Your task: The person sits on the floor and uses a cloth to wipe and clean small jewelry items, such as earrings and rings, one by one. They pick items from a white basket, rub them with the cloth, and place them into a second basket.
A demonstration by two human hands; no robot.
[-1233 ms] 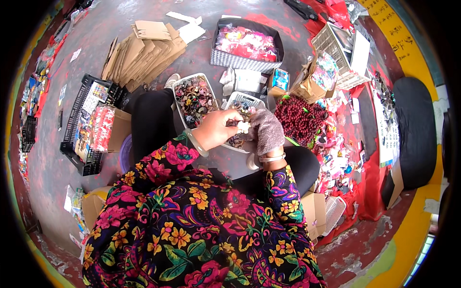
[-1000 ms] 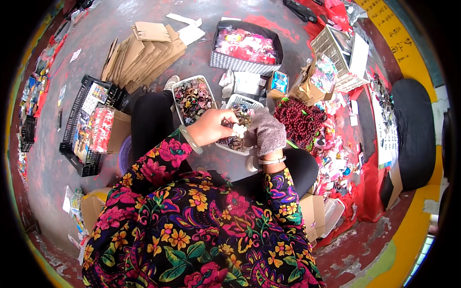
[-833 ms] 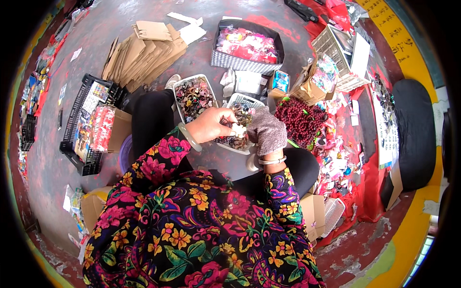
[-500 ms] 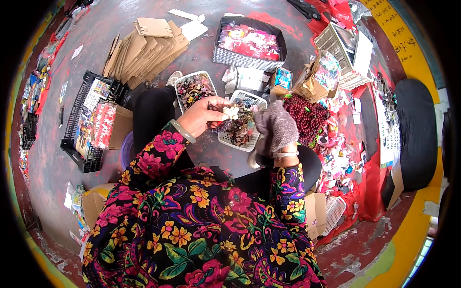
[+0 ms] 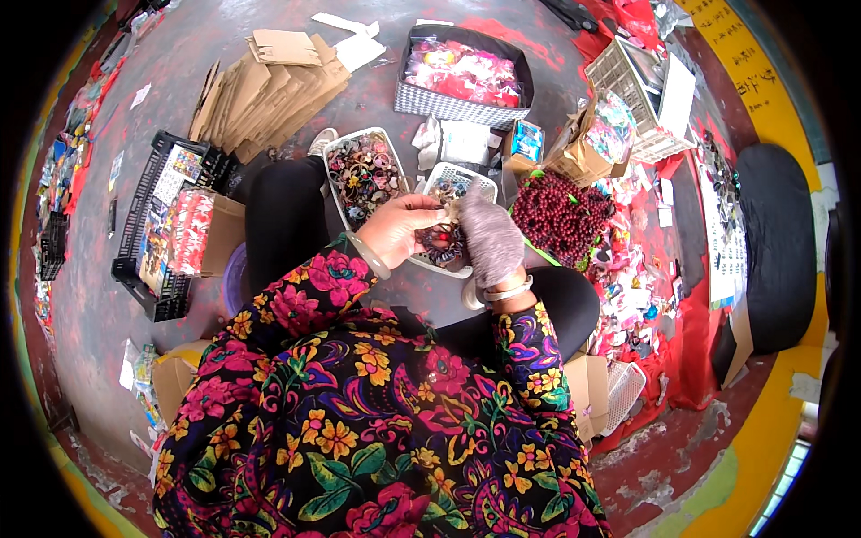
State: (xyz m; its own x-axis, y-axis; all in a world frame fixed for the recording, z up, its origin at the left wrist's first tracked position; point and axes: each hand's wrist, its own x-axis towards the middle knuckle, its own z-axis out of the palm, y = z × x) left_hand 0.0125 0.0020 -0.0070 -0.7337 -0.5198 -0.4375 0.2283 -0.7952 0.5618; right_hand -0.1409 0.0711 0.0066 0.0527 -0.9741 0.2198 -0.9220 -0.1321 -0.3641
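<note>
Bare left hand [image 5: 401, 229] and gloved right hand [image 5: 489, 238], fingers pinched together on a small beaded piece [image 5: 443, 235] above the white tray [image 5: 473, 184]

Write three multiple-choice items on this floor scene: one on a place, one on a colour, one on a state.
1. Where does the pile of dark red bead strings lie?
A. to the right of both hands
B. inside the black crate
C. on the cardboard stack

2. What colour is the glove on the right hand?
A. yellow
B. grey
C. green

3. How is the left hand?
A. flat on the floor
B. out of view
C. bare, fingers pinched by the white basket

Key: 1 A, beads right of the glove; 2 B, glove is grey; 3 C, bare fingertips closed together.
</note>
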